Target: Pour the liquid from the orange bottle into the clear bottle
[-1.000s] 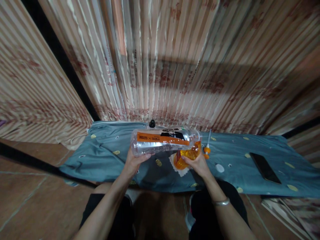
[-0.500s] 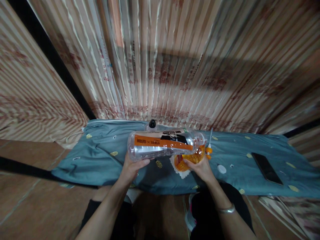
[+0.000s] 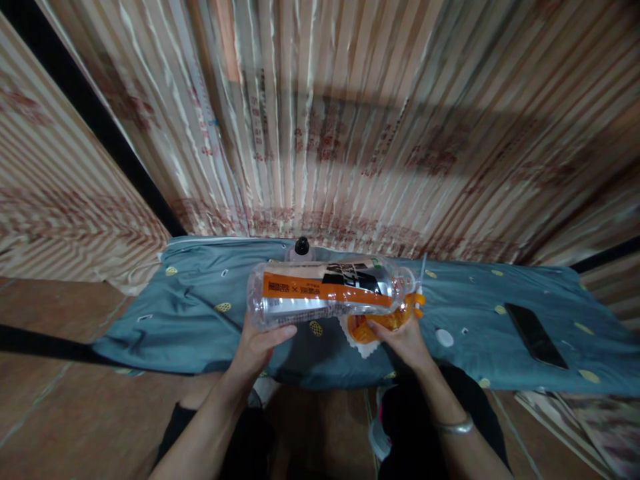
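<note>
My left hand (image 3: 260,340) grips the base end of a large clear plastic bottle (image 3: 325,290) with an orange, black and silver label. The bottle lies nearly level in the air, its uncapped-looking neck toward the right. Below that neck, my right hand (image 3: 403,337) holds a small amber bottle (image 3: 367,328), its fingers wrapped round it. An orange fitting and a pale thin tube (image 3: 424,267) show at the amber bottle's top right; how they join is hard to see. Under the amber bottle is a white scalloped-edged sheet (image 3: 367,348). Any liquid in the clear bottle cannot be made out.
A teal patterned cloth (image 3: 190,320) covers the low surface before me. A black-topped clear container (image 3: 301,248) stands behind the large bottle. To the right lie a white round disc (image 3: 444,338) and a dark phone (image 3: 536,335). Striped curtains (image 3: 350,133) hang behind, with black poles (image 3: 100,113).
The clear bottle's base end has shifted slightly left and down with my left hand. My right hand keeps its hold on the amber bottle, and the view has moved a little.
</note>
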A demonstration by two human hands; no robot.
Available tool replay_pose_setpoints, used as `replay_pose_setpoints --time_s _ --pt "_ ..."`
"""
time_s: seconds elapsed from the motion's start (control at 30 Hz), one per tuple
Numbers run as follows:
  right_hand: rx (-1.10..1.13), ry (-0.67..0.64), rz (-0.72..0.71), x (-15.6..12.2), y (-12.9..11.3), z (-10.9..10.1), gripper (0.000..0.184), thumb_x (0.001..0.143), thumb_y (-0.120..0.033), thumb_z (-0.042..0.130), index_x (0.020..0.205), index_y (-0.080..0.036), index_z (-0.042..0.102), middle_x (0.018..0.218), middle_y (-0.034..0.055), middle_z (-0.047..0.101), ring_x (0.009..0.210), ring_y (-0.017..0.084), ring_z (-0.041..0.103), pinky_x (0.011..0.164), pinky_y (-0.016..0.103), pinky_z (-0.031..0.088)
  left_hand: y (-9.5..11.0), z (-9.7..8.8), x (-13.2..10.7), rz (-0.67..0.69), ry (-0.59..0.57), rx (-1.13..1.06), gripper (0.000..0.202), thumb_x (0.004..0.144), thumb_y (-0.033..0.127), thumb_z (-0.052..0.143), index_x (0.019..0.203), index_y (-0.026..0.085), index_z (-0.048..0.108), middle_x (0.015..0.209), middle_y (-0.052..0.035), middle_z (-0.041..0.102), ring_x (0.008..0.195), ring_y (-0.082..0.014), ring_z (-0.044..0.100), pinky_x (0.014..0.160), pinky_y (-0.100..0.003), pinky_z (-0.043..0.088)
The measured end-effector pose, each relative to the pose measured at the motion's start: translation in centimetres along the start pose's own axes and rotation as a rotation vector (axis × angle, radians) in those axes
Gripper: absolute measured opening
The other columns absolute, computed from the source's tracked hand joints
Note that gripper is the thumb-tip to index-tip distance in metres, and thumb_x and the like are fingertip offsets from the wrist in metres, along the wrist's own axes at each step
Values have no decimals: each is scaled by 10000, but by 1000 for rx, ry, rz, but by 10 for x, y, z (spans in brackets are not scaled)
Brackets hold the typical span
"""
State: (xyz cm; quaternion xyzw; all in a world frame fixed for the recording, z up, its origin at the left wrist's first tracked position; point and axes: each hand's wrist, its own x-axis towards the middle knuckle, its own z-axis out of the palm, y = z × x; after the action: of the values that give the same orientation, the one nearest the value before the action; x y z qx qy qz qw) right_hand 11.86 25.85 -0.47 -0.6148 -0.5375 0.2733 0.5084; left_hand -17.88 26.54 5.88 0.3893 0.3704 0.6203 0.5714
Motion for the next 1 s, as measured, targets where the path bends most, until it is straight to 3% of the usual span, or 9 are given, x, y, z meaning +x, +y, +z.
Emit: replay_pose_setpoints --time_s 0.37,0.57,1.0 --pt "11 -5 19 0 -1 0 786 621 -666 916 1199 -225 616 1223 157 770 1147 400 743 1075 628 563 3 2 -3 -18 6 -7 608 466 302 987 1039 234 797 1072 -76 828 1061 -367 761 1045 -522 584" --pt "17 -21 7 1 3 1 779 644 -659 909 1219 -221 619 1248 157 764 1187 393 732 1104 618 550 1 2 -2 0 17 9 559 471 311 978 997 226 807 1047 -71 832 1065 -374 762 1080 -544 569" --pt "8 -23 19 2 6 -1 939 621 -675 917 1348 -199 562 1281 177 745 1197 403 725 1096 624 547 3 3 -2 2 11 -19 449 467 276 981 880 239 811 996 -41 836 1023 -338 779 1070 -516 586"
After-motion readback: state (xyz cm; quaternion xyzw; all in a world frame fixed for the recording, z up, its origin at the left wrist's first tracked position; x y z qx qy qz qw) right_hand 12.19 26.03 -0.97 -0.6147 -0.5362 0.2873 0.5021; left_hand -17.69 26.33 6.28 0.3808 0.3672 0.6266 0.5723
